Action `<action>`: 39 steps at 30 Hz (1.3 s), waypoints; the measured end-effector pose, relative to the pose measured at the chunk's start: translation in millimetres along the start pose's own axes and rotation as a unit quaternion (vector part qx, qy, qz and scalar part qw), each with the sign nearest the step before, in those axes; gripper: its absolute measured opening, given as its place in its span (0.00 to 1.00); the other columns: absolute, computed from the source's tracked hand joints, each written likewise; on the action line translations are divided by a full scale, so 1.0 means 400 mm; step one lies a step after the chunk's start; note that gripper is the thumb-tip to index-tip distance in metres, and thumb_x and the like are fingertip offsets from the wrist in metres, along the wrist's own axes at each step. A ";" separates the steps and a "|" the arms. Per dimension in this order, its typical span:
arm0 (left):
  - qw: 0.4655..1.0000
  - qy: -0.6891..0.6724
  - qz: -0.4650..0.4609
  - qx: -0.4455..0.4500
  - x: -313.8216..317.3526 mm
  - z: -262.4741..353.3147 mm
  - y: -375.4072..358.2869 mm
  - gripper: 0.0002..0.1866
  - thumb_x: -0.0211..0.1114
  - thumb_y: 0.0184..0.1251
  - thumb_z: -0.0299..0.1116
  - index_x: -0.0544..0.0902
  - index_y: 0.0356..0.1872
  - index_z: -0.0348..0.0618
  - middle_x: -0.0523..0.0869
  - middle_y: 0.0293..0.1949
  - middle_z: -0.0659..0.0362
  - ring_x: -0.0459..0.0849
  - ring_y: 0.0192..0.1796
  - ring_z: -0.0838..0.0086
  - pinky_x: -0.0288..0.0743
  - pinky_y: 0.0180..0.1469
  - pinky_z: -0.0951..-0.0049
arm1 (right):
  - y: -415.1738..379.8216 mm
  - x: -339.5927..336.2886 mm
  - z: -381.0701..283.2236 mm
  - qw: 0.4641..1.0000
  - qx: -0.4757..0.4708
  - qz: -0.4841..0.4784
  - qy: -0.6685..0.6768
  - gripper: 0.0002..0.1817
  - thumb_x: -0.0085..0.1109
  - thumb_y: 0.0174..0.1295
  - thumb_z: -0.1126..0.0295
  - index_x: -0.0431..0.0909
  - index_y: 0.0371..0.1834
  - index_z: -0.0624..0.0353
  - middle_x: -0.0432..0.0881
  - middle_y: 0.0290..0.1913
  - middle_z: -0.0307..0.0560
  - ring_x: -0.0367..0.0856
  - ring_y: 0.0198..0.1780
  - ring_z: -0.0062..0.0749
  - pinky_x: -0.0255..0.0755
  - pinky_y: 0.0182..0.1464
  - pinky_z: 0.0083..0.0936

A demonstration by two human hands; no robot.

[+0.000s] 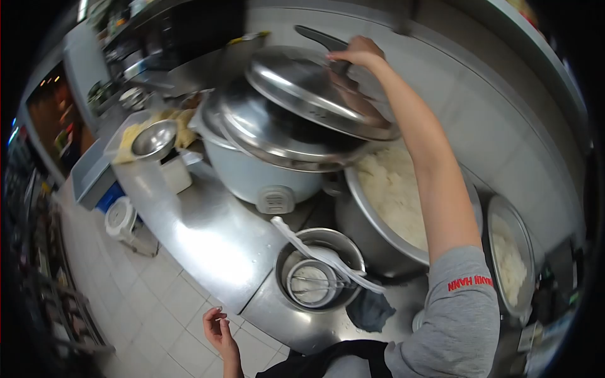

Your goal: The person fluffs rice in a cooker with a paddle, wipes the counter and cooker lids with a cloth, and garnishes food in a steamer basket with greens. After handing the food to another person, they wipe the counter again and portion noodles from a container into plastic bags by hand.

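My right hand (360, 51) is closed on the dark handle of a steel lid (302, 82). That lid is tilted above another steel lid (271, 129) on a light blue rice cooker (252, 173). Below my right forearm stands a large pot of white rice (391, 183). My left hand (218, 331) hangs over the floor near the counter's front edge, fingers apart and holding nothing. Between my arms, a steel pot (282, 268) contains a smaller cup (309, 281), a whisk and white plastic utensils (315, 252).
A second container of rice (507, 264) stands at the right. A dark cloth (370, 310) lies on the steel counter (208, 233). To the left are a metal bowl (154, 140), a grey-blue bin (94, 173) and a white lidded container (121, 217). A shelf runs overhead.
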State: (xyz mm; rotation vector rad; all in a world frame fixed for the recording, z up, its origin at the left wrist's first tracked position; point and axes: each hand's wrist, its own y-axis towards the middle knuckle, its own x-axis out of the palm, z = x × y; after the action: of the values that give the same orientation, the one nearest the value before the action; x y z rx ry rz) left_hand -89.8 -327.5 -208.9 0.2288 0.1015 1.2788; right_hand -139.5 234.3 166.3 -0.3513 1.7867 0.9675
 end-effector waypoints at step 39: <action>0.871 0.320 -0.296 0.225 0.574 0.020 -0.475 0.28 0.69 0.49 0.40 0.73 0.52 0.40 0.74 0.50 0.50 0.69 0.54 0.54 0.64 0.56 0.60 | -1.316 -0.563 1.070 0.908 0.365 -0.111 -0.176 0.46 0.59 0.38 0.29 0.76 0.46 0.64 0.79 0.47 0.56 0.78 0.50 0.46 0.71 0.49 0.36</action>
State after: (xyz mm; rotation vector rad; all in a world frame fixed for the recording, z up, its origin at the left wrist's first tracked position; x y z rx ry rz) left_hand 155.6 -159.7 -231.8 0.1429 0.9785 0.6497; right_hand 565.9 177.2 65.8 0.0955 1.5954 0.1404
